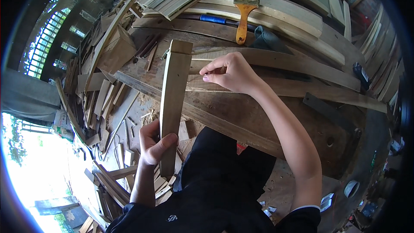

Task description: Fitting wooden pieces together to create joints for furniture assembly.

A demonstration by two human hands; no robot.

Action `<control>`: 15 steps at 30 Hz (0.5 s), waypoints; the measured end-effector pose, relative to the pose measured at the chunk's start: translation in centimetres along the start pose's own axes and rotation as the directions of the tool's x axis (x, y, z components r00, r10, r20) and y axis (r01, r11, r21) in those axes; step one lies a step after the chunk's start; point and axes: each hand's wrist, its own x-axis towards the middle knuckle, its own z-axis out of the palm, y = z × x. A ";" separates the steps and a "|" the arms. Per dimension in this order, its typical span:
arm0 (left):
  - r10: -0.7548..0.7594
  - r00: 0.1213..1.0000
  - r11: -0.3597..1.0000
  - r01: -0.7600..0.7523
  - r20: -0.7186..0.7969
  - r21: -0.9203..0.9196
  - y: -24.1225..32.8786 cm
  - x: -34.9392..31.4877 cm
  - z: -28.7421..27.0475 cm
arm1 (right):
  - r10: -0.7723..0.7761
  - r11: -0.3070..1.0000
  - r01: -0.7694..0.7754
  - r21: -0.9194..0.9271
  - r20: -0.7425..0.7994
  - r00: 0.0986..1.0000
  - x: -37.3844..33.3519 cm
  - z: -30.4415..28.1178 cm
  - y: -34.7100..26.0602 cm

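My left hand (152, 147) is wrapped round the lower part of a pale wooden post (174, 92), square-edged and slightly tapered, with a stepped end at the top. I hold it upright in front of my body, and a small dark mark shows on its face. My right hand (232, 74) is just right of the post's upper part, apart from it. Its thumb and fingertips are pressed together; whatever they may pinch is too small to make out. Behind this hand, curved wooden boards (302, 67) lie across the worn workbench (263, 116).
A paintbrush (244, 15) with an orange handle lies at the back on stacked boards (280, 15), near a dark cloth (269, 39). A handsaw-like flat dark blade (330, 112) rests on the bench at right. Wood offcuts (114, 177) and shavings cover the floor at left.
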 end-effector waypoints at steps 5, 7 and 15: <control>0.003 1.000 1.000 -0.003 -0.017 -0.016 -0.3 -0.3 -0.4 | -0.003 1.000 0.003 -0.016 -0.001 1.000 -0.1 0.1 0.0; 0.005 1.000 1.000 -0.006 -0.013 -0.024 -0.2 -0.2 -0.5 | 0.004 1.000 -0.004 -0.025 -0.004 1.000 -0.1 0.0 0.0; 0.063 0.991 0.997 -0.059 -0.122 0.039 -1.4 -0.3 -1.0 | -0.064 0.996 0.064 -0.058 0.004 0.998 0.0 0.3 -0.2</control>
